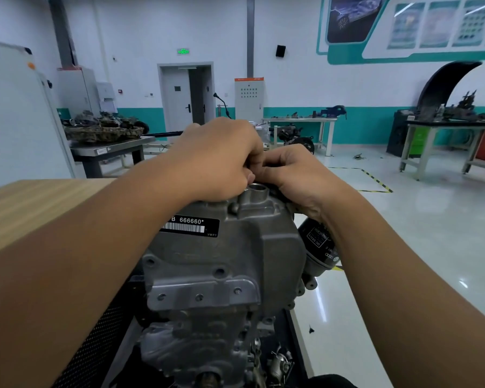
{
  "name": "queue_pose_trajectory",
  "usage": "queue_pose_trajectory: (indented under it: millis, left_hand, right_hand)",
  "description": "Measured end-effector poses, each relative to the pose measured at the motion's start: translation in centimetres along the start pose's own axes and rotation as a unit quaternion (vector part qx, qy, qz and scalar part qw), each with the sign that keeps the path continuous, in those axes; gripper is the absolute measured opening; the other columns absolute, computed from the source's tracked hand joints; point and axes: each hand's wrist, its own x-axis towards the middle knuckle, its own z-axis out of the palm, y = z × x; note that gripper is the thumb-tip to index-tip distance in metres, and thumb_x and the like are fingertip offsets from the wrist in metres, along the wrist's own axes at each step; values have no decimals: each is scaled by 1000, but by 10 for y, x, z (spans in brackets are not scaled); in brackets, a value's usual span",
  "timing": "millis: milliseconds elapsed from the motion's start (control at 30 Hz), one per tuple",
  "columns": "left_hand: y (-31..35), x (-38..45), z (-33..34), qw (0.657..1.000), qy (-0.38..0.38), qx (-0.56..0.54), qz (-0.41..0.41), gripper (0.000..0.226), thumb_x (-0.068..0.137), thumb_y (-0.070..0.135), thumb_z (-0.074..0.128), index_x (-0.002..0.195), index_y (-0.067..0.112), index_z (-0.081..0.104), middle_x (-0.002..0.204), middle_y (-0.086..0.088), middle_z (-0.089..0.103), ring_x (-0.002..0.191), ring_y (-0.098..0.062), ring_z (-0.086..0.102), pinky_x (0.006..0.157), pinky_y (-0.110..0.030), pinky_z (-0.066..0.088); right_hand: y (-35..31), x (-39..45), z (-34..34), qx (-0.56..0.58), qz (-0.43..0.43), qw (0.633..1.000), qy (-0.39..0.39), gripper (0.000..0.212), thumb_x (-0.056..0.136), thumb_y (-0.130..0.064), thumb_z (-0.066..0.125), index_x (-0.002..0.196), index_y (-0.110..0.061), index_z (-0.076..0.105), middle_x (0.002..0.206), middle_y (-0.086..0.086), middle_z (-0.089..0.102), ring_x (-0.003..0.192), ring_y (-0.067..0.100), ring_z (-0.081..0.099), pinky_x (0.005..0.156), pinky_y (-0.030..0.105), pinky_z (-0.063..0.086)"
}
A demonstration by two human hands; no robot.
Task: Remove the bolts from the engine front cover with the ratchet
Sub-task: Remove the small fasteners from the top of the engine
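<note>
My left hand [219, 161] and right hand [297, 177] curled together atop the cover [224, 259], grip contents hidden, oil filter [318, 245] at right

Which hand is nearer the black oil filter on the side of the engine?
Right. The right hand rests at the cover's top edge, directly above the oil filter. The left hand sits further over, on the far side of the right hand.

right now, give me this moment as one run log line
left hand: curled, top of grey cast-metal front cover | right hand: curled beside it | ratchet: not visible | black oil filter: right of cover
</note>
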Motion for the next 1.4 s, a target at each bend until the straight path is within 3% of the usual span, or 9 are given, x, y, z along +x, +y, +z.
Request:
queue_pose_trajectory:
  millis: [300, 433, 567, 667, 767, 933, 1100, 1267, 1400]
  left_hand:
    - [-2, -4, 7, 999, 44, -10, -16, 12, 87, 29, 77, 82, 36, 69, 83, 17, 63, 92, -14, 53, 89, -43, 33]
    - [1, 1, 3, 999, 20, -18, -28, 10, 87, 25, 76, 82, 32, 71, 87, 13, 66, 95, -17, 57, 91, -46, 37]
    - [5, 4, -3, 1000, -22, -3, -19, 15, 87, 18, 72, 79, 31, 71, 78, 15, 60, 81, -10, 52, 85, -46, 39]
    - [10, 11, -7, 998, -52, 35, -23, 19, 87, 14, 70, 74, 29, 68, 76, 15, 56, 79, -11, 48, 79, -47, 38]
    - [19, 21, -10, 992, -72, 87, -59, 18, 86, 13, 64, 73, 25, 58, 86, 7, 57, 92, -24, 55, 76, -48, 39]
    - [30, 28, -3, 982, -45, 156, -95, 41, 88, 14, 64, 72, 21, 28, 83, -2, 48, 88, -28, 53, 76, -49, 37]
    - [24, 28, -4, 985, -30, 138, -101, 32, 83, 16, 66, 71, 22, 37, 83, -2, 51, 85, -28, 54, 75, -48, 38]
    - [16, 33, -10, 988, -72, 78, -109, 25, 77, 21, 68, 70, 24, 43, 86, -3, 56, 86, -30, 60, 84, -48, 56]
    - [5, 36, -5, 991, -80, 38, -103, 22, 83, 21, 70, 78, 17, 49, 82, -3, 56, 75, -22, 58, 65, -35, 52]
  right_hand:
    - [-1, 1, -1, -5, 4, 1000, -1, 11, 93, -7, 71, 98, 1, 77, 100, 26, 75, 84, 28, 69, 88, 51, 56]
    - [2, 0, -2, -3, -5, 1000, -3, 8, 92, -6, 72, 92, -6, 79, 90, 17, 77, 79, 23, 70, 76, 38, 57]
    - [2, 0, 2, 0, -19, 1000, 9, 6, 91, -2, 72, 91, -2, 78, 94, 24, 76, 79, 23, 69, 76, 37, 55]
    - [2, -1, 2, 3, -24, 1000, 7, 12, 90, 2, 71, 84, -6, 78, 83, 13, 77, 72, 17, 70, 69, 30, 57]
    - [0, -2, 3, -9, -38, 999, 12, 15, 89, 2, 72, 84, -10, 79, 81, 6, 78, 71, 13, 72, 66, 24, 58]
    - [-1, -3, 5, -22, -43, 998, 27, 16, 90, 5, 70, 89, -9, 78, 81, 2, 79, 74, 13, 72, 65, 23, 57]
    - [0, -3, 4, -41, -25, 998, 39, 15, 91, 2, 71, 104, -3, 77, 95, 12, 79, 86, 22, 73, 81, 36, 61]
    - [-2, -5, 3, -51, -20, 998, 26, 17, 92, 0, 70, 99, -12, 78, 85, 2, 79, 77, 12, 74, 68, 23, 57]
    - [-3, -4, 5, -87, -45, 994, 46, 15, 90, -4, 73, 90, -18, 79, 80, -2, 79, 72, 8, 73, 64, 20, 55]
